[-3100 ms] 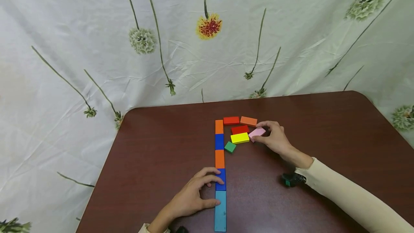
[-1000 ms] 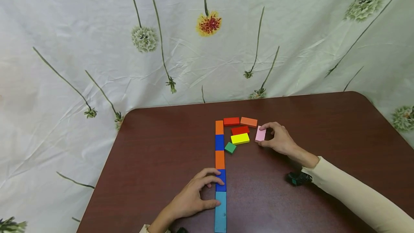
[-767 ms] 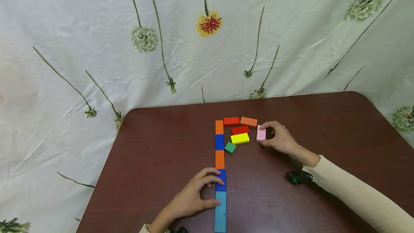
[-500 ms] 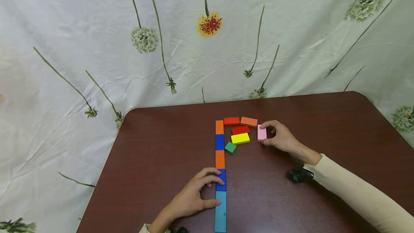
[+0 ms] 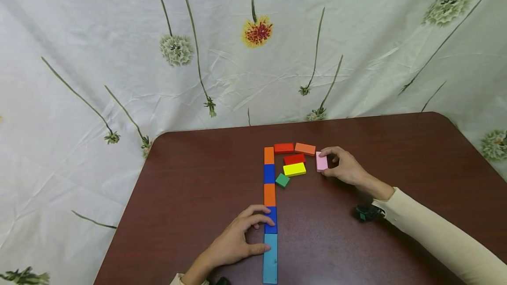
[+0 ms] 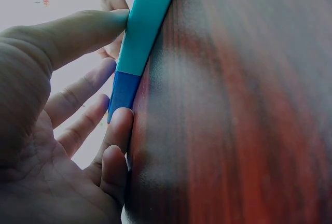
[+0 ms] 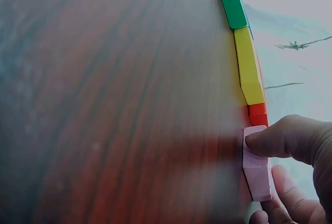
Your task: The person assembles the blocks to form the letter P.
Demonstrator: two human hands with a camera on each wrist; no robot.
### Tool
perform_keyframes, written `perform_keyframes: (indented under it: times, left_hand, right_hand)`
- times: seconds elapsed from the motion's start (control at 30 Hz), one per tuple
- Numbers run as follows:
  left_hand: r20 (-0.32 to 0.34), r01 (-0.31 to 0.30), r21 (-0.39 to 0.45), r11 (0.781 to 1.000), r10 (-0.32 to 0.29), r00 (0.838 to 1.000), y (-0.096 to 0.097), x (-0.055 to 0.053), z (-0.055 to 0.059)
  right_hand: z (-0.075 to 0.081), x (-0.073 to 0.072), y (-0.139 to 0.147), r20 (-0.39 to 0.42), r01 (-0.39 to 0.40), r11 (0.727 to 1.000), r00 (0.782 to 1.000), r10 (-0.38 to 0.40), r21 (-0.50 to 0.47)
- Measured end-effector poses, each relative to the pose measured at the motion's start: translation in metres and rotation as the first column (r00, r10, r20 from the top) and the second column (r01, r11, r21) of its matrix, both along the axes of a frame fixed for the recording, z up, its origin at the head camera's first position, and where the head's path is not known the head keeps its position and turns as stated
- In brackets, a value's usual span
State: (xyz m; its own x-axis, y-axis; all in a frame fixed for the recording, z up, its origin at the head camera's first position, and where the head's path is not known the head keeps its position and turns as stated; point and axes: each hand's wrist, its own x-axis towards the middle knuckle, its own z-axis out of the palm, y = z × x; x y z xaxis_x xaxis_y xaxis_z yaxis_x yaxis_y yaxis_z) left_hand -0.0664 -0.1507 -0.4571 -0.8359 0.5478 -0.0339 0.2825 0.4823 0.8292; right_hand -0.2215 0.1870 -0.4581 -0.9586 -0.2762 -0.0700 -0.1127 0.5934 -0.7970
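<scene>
My right hand pinches a pink block between thumb and fingers at the right end of an orange block. In the right wrist view the thumb lies against the near end of the pink block. My left hand rests with spread, slightly bent fingers against a straight column of blocks. Its fingertips touch a blue block, and its thumb touches a longer teal block. In the left wrist view the thumb meets the side of the teal block.
Up the column lie an orange block, a blue block and another orange block. A red block adjoins its top. Inside the corner sit a second red block, a yellow block and a green block.
My right hand has drawn the pink block right, away from the yellow block, turned it lengthwise, and brought it up to the orange block's end. My left hand has stayed in place.
</scene>
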Motion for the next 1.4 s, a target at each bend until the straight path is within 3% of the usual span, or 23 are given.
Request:
perform_keyframes:
  times: [0.43, 1.4]
  left_hand:
    - [-0.022, 0.005, 0.0, 1.0, -0.005, 1.0, 0.0004, 0.0007, -0.0007]
    - [0.0, -0.009, -0.01, 1.0, 0.009, 1.0, 0.002, 0.0023, 0.002]
  right_hand:
    - [-0.0002, 0.0001, 0.0019, -0.007, -0.011, 1.0, 1.0, 0.011, -0.004]
    - [0.0005, -0.0001, 0.0049, 0.014, -0.015, 1.0, 1.0, 0.015, -0.007]
